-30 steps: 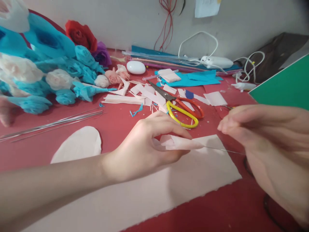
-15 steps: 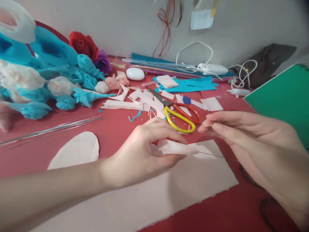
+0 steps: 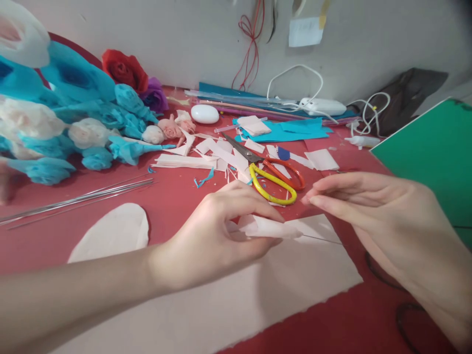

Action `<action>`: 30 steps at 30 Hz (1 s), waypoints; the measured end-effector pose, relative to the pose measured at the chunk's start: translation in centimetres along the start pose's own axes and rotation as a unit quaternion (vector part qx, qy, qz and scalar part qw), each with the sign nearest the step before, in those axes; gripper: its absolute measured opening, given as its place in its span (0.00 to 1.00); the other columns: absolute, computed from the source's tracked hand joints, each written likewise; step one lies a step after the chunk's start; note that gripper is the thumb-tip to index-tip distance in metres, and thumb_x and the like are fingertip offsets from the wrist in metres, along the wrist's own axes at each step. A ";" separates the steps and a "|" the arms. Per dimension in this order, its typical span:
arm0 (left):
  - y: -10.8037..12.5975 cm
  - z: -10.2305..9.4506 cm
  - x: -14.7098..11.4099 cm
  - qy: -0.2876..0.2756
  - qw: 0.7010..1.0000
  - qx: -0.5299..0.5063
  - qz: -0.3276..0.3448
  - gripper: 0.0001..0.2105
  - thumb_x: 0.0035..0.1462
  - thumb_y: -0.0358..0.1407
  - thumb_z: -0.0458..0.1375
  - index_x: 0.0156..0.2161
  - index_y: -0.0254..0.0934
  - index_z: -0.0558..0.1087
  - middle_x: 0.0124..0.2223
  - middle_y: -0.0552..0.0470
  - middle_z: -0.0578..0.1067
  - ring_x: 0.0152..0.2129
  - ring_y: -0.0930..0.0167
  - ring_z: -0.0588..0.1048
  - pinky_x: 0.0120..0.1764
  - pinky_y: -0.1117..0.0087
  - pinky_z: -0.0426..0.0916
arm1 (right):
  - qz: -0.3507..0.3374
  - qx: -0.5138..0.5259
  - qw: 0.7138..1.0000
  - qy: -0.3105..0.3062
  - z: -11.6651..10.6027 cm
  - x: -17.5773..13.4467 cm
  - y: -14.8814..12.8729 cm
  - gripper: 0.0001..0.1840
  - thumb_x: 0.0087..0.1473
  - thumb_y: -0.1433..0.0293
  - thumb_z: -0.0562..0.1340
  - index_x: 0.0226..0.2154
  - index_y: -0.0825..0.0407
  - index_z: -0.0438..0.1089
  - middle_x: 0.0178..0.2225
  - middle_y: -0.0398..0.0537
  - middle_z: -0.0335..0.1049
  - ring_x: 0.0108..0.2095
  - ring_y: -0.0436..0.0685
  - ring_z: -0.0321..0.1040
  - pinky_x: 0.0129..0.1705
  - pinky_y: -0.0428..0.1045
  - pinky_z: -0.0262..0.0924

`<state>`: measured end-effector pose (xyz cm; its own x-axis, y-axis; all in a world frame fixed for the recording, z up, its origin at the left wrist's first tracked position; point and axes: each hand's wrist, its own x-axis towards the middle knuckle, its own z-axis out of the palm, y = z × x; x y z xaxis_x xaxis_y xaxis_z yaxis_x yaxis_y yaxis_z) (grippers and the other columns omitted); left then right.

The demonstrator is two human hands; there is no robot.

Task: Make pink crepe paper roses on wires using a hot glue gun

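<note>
My left hand (image 3: 217, 226) is closed round a rolled piece of pale pink crepe paper (image 3: 271, 227). A thin wire (image 3: 322, 239) sticks out of the roll's right end and runs toward my right wrist. My right hand (image 3: 383, 211) hovers to the right of the roll, thumb and forefinger pinched together; what lies between the tips, if anything, is too small to make out. Beneath both hands spreads a large pale pink paper sheet (image 3: 295, 290). Just beyond my fingers rest scissors (image 3: 273, 182) with one yellow and one red handle.
Paper scraps (image 3: 221, 152) litter the red table behind the scissors. At left are blue and white paper flowers (image 3: 92, 132), metal wires (image 3: 81, 199) and a rounded paper piece (image 3: 114, 231). A green board (image 3: 431, 142) stands at right; dark handle loops (image 3: 405, 314) show under my right arm.
My right hand has shifted slightly left and its pinched fingertips have come a little lower. My left hand keeps its hold on the paper roll.
</note>
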<state>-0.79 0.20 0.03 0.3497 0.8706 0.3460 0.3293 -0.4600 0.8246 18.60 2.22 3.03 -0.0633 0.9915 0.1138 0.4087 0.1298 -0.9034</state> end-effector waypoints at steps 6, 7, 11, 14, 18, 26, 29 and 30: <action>0.1 0.0 0.0 0.001 1.000 -0.004 -0.007 0.05 0.46 0.27 0.60 0.31 0.36 0.76 0.31 0.56 0.77 0.30 0.76 0.72 0.35 0.77 0.67 | 0.013 -0.023 1.000 -0.008 0.3 0.3 0.2 0.10 0.36 0.68 0.70 0.27 0.50 0.73 0.27 0.42 0.72 0.25 0.47 0.70 0.26 0.32 0.64; 0.0 0.0 0.0 0.001 1.000 -0.005 -0.008 0.05 0.46 0.27 0.61 0.31 0.36 0.76 0.31 0.56 0.77 0.31 0.76 0.72 0.35 0.77 0.67 | 0.010 -0.024 1.000 -0.014 0.3 0.4 0.3 0.10 0.36 0.68 0.70 0.27 0.51 0.72 0.27 0.41 0.71 0.25 0.47 0.69 0.26 0.32 0.64; -0.1 0.1 0.0 0.002 1.000 -0.010 -0.007 0.05 0.46 0.27 0.61 0.31 0.35 0.76 0.30 0.55 0.77 0.31 0.76 0.72 0.35 0.77 0.67 | -0.006 -0.046 0.999 -0.025 0.1 0.4 0.5 0.09 0.38 0.69 0.69 0.28 0.51 0.72 0.28 0.41 0.71 0.26 0.46 0.69 0.27 0.32 0.64; -0.1 0.1 0.0 0.001 1.000 -0.017 -0.016 0.05 0.46 0.27 0.60 0.31 0.35 0.76 0.30 0.54 0.76 0.31 0.74 0.72 0.33 0.77 0.68 | -0.012 -0.074 0.997 -0.024 0.1 0.4 0.5 0.11 0.38 0.68 0.69 0.29 0.52 0.71 0.27 0.42 0.70 0.25 0.45 0.68 0.25 0.32 0.63; 0.1 0.0 0.0 -0.014 0.999 -0.026 -0.036 0.05 0.48 0.29 0.60 0.32 0.36 0.76 0.30 0.52 0.76 0.32 0.72 0.71 0.32 0.74 0.68 | -0.026 -0.064 0.997 -0.032 0.3 0.4 0.4 0.13 0.37 0.68 0.69 0.30 0.52 0.71 0.22 0.40 0.66 0.22 0.43 0.65 0.24 0.32 0.61; 0.3 -0.1 0.2 -0.020 0.997 -0.030 -0.063 0.07 0.47 0.32 0.60 0.34 0.37 0.77 0.31 0.50 0.76 0.32 0.69 0.70 0.33 0.69 0.66 | -0.029 -0.129 0.990 -0.058 0.1 0.9 0.3 0.08 0.46 0.63 0.63 0.27 0.52 0.72 0.26 0.43 0.70 0.26 0.48 0.67 0.25 0.39 0.62; 0.2 0.0 0.1 -0.001 0.997 -0.050 -0.065 0.06 0.45 0.29 0.60 0.31 0.37 0.77 0.29 0.50 0.75 0.31 0.69 0.69 0.34 0.67 0.66 | -0.039 -0.146 0.984 -0.093 -0.2 1.4 1.1 0.12 0.50 0.61 0.59 0.25 0.54 0.68 0.20 0.42 0.65 0.21 0.47 0.62 0.21 0.40 0.56; 0.2 0.0 0.0 -0.003 0.997 -0.047 -0.061 0.05 0.45 0.29 0.60 0.30 0.37 0.76 0.29 0.50 0.76 0.30 0.69 0.69 0.35 0.67 0.66 | -0.047 -0.144 0.983 -0.101 -0.2 1.5 1.4 0.13 0.51 0.61 0.58 0.25 0.54 0.67 0.18 0.42 0.63 0.19 0.46 0.60 0.20 0.41 0.54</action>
<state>-0.74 0.12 0.22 0.3180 0.9175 0.2387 0.2852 -0.3327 0.8989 19.25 3.85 2.01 -0.2818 0.9561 0.0808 0.6311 0.2482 -0.7349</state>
